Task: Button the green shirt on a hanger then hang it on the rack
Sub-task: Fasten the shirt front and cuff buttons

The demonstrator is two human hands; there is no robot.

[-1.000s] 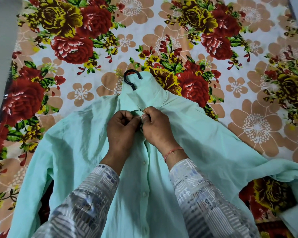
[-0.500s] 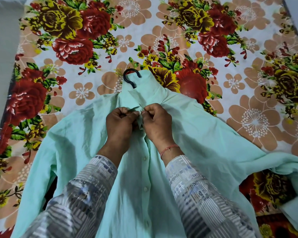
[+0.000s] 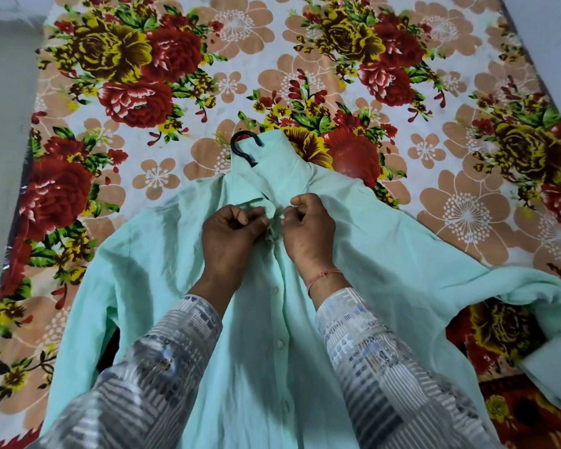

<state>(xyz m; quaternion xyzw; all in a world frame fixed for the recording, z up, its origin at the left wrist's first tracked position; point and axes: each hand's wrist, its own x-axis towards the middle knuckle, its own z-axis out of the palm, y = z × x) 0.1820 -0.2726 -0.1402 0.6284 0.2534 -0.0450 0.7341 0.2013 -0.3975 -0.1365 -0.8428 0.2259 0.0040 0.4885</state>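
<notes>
A pale green shirt [image 3: 386, 254] lies front-up on a flowered bedsheet, collar pointing away from me. A black hanger is inside it; only its hook [image 3: 243, 150] sticks out above the collar. My left hand [image 3: 232, 236] and my right hand [image 3: 308, 230] meet at the placket just below the collar, each pinching a fabric edge. A small white button [image 3: 267, 209] shows above my left thumb. Further white buttons run down the placket between my forearms. The right sleeve trails off to the right.
The flowered sheet [image 3: 450, 140] covers a mattress that fills most of the view. Grey floor [image 3: 4, 124] runs along the left edge, and a pale surface shows at the top right corner. No rack is in view.
Both hands have shifted a little lower on the placket, and the upper button beneath the collar now shows above them. The shirt and hanger lie where they were.
</notes>
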